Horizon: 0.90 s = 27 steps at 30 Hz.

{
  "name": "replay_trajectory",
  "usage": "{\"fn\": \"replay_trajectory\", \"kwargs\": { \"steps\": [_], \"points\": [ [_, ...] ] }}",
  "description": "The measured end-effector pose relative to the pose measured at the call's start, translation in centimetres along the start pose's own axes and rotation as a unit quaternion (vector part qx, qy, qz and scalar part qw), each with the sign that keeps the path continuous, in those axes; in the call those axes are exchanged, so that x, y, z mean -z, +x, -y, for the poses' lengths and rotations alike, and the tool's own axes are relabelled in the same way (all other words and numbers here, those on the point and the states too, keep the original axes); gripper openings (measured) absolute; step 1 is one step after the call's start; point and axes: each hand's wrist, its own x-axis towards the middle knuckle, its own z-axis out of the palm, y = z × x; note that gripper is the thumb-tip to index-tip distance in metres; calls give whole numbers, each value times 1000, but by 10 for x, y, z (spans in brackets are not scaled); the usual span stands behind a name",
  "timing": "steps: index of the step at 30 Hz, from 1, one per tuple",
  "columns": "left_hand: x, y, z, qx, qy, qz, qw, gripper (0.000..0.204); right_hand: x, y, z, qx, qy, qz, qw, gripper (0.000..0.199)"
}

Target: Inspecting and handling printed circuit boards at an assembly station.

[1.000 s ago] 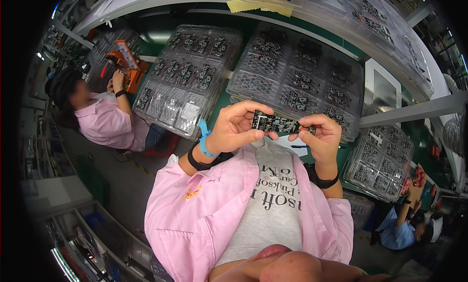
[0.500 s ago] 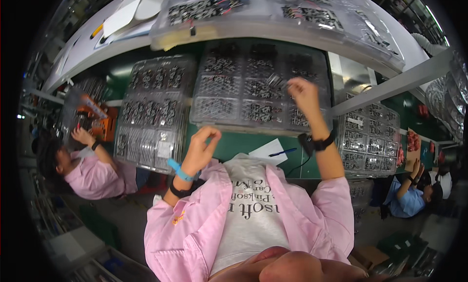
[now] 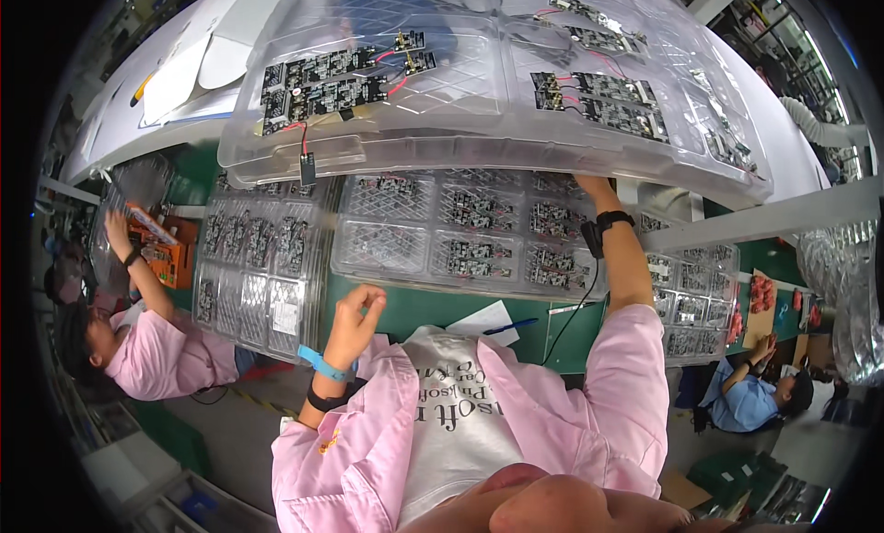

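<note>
My left hand (image 3: 357,326) is raised over the bench's front edge, fingers curled in, with nothing visible in it. A blue band circles that wrist. My right hand (image 3: 594,184) reaches to the far right of a clear compartment tray (image 3: 379,248) on the bench. Its fingers are hidden behind the shelf tray's front edge, so what they hold or touch does not show. Small black circuit boards (image 3: 479,257) with red wires lie in most visible compartments, while the front-left one shows bare ribbed plastic. A black piece with a cord (image 3: 592,240) sits by my right wristband.
Above the bench, a shelf bears another clear tray (image 3: 460,160) with boards; one small board (image 3: 308,168) hangs over its edge. Tray stacks (image 3: 249,298) stand left and right. White paper (image 3: 483,318) and a blue pen (image 3: 512,327) lie in front. Co-workers sit at both sides.
My right hand has moved farther away, from above the bench tray to behind the shelf tray's edge. The left hand stays raised, its fingers curled. The view has tilted up, showing more shelf.
</note>
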Motion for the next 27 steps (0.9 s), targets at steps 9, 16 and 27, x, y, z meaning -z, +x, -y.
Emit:
{"fn": "replay_trajectory", "kwargs": {
  "steps": [9, 16, 27],
  "points": [
    [-9, 12, -13, 3, 7, 36, 999, 10, 12, -1, 1, -22, 99, -6, 995, 29],
    [-3, 4, -8, -14, 9, 3, 1000, 11, 17, -12, 54, 66, -103, -65, 990, 26],
    [17, -14, -31, -60, 28, 7, 998, 11, 81, -59, 123, 2, 275, 14, 961, 14]
  ]
}}
